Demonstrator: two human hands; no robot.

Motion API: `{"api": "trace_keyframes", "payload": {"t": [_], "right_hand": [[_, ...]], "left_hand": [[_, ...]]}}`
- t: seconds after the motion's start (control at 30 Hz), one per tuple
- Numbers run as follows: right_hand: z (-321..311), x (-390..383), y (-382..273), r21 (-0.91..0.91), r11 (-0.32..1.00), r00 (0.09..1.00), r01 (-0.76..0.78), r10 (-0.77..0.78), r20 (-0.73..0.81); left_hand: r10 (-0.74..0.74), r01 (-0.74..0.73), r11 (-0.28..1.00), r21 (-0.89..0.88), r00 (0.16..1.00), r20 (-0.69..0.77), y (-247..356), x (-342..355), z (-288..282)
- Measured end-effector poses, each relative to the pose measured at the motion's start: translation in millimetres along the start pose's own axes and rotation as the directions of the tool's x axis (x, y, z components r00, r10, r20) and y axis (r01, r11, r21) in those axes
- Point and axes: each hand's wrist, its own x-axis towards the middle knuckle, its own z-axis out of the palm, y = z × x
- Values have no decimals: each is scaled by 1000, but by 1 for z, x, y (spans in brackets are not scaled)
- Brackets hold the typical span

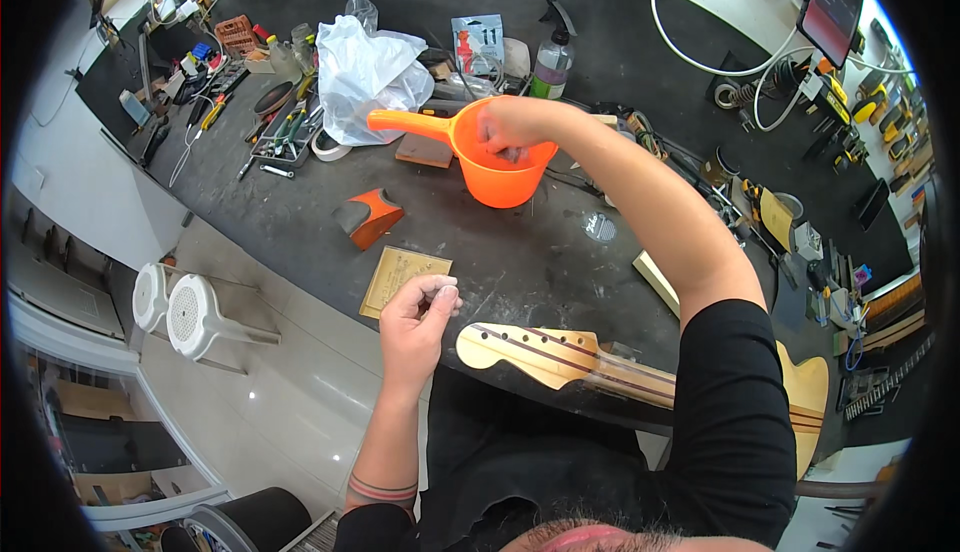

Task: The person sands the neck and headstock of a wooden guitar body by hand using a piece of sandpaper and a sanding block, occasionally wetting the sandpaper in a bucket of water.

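Note:
My right hand [515, 127] reaches over the rim into an orange plastic dipper [500, 188] whose handle points left. Its fingers look curled together inside; what they hold, if anything, is hidden. My left hand [418, 314] is closed in the air near the bench's front edge, thumb pressed to the fingers. Pale residue shows on its fingertips, and I cannot make out anything in its grip. Just right of it lies a pale wooden guitar headstock [530, 352] with dark stripes and peg holes. The guitar's body [805, 392] is at far right, partly behind my right arm.
A tan template plate [395, 277] and an orange-and-black block [372, 218] lie left of centre. Behind the dipper are a white plastic bag [365, 77] and a spray bottle [552, 57]. Tools crowd the bench's right side. White stools [200, 317] stand on the floor at left.

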Motion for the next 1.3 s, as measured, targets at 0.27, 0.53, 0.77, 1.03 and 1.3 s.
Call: {"api": "trace_keyframes", "payload": {"t": [0.27, 0.53, 0.77, 1.03, 1.3], "right_hand": [[-5, -24, -4, -166, 981, 989, 98, -114, -93], [-1, -36, -14, 25, 1000, 997, 14, -12, -78], [6, -45, 1, 131, 973, 952, 188, -148, -268], [5, -50, 0, 158, 977, 960, 140, -95, -263], [19, -36, -9, 60, 971, 935, 229, -203, -292]], "left_hand": [[18, -18, 1000, 6, 1000, -4, 1, -3, -4], [7, -6, 1000, 16, 1000, -13, 6, -7, 2], [33, -32, 997, 71, 999, -2, 6, -10, -2], [39, -37, 993, 111, 999, -14, 11, -5, -6], [95, -407, 667, 624, 877, 471, 88, 29, -24]]}}
